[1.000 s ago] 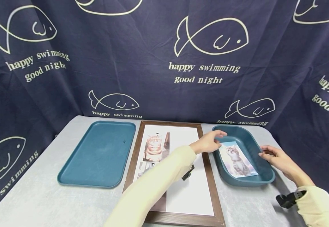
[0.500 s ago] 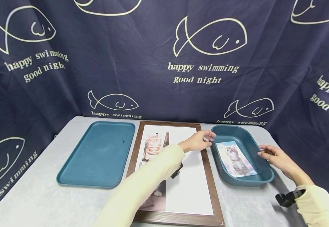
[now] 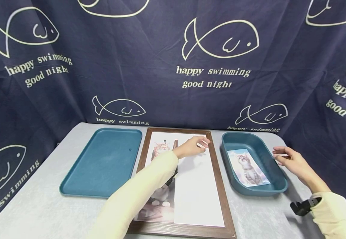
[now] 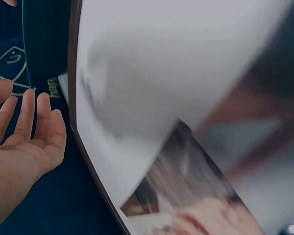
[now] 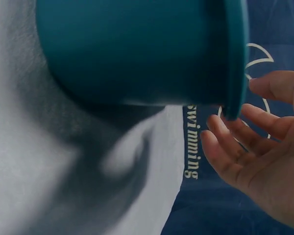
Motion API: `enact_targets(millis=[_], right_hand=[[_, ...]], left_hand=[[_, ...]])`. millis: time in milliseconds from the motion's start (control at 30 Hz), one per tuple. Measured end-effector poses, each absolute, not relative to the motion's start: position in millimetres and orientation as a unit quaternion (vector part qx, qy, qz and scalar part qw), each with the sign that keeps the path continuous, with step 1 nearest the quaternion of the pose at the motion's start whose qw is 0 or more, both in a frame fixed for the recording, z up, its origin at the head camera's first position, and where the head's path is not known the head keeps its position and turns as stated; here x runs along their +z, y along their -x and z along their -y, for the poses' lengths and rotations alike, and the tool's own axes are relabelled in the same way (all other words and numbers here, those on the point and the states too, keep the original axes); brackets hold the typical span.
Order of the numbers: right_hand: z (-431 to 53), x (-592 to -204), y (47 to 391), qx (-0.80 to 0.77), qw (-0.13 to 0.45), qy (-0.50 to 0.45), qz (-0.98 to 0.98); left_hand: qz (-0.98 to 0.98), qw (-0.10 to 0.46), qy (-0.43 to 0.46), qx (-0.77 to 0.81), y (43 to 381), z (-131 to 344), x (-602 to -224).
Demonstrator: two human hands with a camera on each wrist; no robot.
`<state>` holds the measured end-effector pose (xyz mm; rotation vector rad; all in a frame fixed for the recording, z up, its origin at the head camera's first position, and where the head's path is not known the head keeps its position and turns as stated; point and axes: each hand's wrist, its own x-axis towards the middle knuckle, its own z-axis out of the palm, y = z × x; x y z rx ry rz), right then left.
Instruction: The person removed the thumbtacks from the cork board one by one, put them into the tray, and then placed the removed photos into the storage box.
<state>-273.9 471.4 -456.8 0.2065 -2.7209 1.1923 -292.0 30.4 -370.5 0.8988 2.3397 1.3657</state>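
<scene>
My left hand (image 3: 192, 146) hangs over the upper part of a white board (image 3: 200, 192) in a brown wooden frame, fingers loosely bent around nothing. In the left wrist view the same palm (image 4: 19, 161) shows bare beside the frame's edge. Cat photos (image 3: 161, 205) cover the board's left half, partly hidden by my left sleeve. To the right, a deep blue-green bin (image 3: 261, 146) holds a photo of a kitten (image 3: 248, 169) lying flat. My right hand (image 3: 292, 164) is at the bin's right side; its relaxed fingers (image 5: 225, 142) are right at the rim and hold nothing.
A shallow blue-green tray (image 3: 104, 162) lies on the grey tabletop (image 3: 38, 199) at the left. Behind the table hangs a dark blue curtain (image 3: 161, 66) with fish drawings. A small dark knob (image 3: 165, 141) sits at the top of one cat photo.
My left hand has moved left from over the bin to over the board, empty. My right hand has lifted slightly from the bin's rim. The kitten photo stays in the bin.
</scene>
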Motion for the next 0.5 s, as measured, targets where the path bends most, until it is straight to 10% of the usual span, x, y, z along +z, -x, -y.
enact_targets(millis=[500], right_hand=[[-367.9,-355.0,218.8,0.349,0.114,-0.085,0.926]], left_hand=[[-0.834,0.137,-0.258,0.469,300.0,21.7,-381.2]])
